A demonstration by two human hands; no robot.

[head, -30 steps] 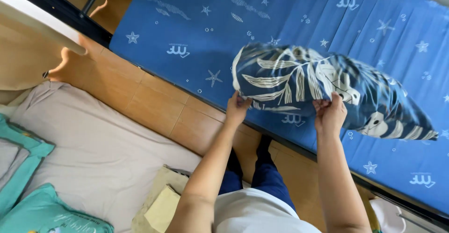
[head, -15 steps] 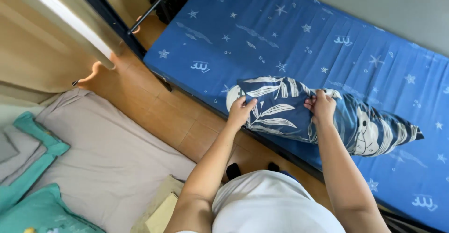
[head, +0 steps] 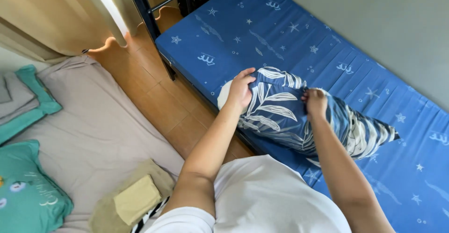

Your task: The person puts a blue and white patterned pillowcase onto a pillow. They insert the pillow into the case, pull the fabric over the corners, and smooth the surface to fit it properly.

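Down at the near edge of the bed (head: 262, 22), both hands are on the pillow (head: 280, 116). Left hand (head: 241, 90) has its grip closed over the near-left end, where a patch of white inner pillow pokes out of the leaf-print case. Right hand (head: 316, 103) has its grip pinched on the case's top edge. The pillow lies across the blue sheet at the mattress edge, its far end trailing off to the right. It looks light and soft, sagging wherever it isn't held, and the case looks loose, likely to slide over the filling. Best held at the corners or hem. Off to the left, a mattress (head: 89, 135) lies on the floor with teal cushions (head: 28, 200).
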